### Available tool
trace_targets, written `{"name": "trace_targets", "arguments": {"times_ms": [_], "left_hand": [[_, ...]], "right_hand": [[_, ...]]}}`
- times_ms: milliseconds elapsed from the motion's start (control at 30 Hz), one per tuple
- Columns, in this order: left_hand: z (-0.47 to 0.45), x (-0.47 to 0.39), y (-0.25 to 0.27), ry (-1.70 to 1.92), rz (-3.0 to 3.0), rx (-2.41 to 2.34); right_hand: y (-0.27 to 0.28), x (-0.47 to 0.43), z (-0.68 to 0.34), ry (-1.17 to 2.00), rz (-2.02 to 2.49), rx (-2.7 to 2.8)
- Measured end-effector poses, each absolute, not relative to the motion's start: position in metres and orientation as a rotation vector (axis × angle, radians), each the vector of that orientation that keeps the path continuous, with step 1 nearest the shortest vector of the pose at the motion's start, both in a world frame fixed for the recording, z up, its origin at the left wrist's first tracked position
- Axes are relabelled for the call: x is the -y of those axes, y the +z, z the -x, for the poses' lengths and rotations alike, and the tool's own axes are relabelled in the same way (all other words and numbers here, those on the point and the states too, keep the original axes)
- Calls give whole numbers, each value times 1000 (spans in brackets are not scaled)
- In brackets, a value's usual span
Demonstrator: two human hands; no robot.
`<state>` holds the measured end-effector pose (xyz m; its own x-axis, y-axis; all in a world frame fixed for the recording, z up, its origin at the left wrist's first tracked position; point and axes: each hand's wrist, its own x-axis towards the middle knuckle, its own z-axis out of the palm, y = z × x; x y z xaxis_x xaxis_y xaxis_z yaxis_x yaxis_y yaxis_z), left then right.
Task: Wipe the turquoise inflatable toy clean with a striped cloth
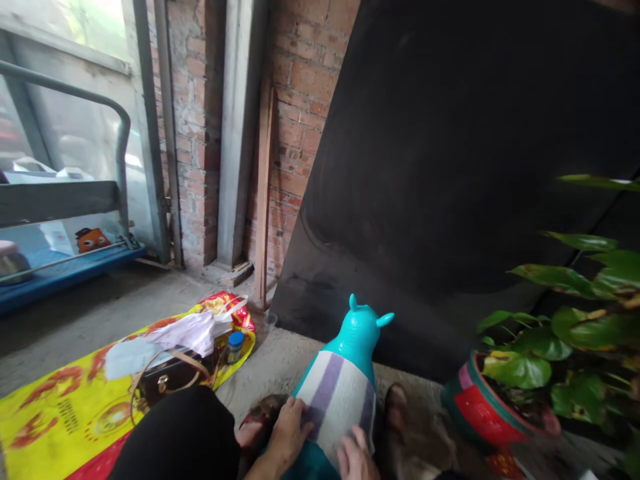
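Note:
A glossy teal inflatable animal toy (361, 331) with small ears stands on the floor between my feet, its head pointing away from me. Over its back lies a white towel with purple stripes (335, 400). My left hand (290, 430) rests at the towel's left edge, fingers apart and touching the cloth. Lower on the towel, toward its right side, is my right hand (356, 459), slightly blurred, with its fingers spread. The near end of the toy is partly hidden by my hands and the frame's bottom edge.
A yellow printed sheet (55, 393) on the left carries a dark handbag (173, 377), a pale cloth (187, 331) and a blue-lidded jar (235, 347). A large black board (425, 167) leans ahead. A potted plant (480, 407) stands right; a blue trolley (75, 273) stands far left.

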<state>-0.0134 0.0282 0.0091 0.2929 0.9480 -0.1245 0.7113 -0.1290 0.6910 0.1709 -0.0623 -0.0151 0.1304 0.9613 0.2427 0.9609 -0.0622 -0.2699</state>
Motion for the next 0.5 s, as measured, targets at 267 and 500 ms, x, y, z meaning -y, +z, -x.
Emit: {"name": "trace_targets", "arguments": {"times_ms": [267, 500], "left_hand": [[7, -41, 16, 524, -1888, -1514], [-27, -60, 4, 441, -1944, -1375]], "right_hand": [[-39, 28, -206, -50, 2102, 1511], [-70, 6, -185, -43, 2268, 1398]]}}
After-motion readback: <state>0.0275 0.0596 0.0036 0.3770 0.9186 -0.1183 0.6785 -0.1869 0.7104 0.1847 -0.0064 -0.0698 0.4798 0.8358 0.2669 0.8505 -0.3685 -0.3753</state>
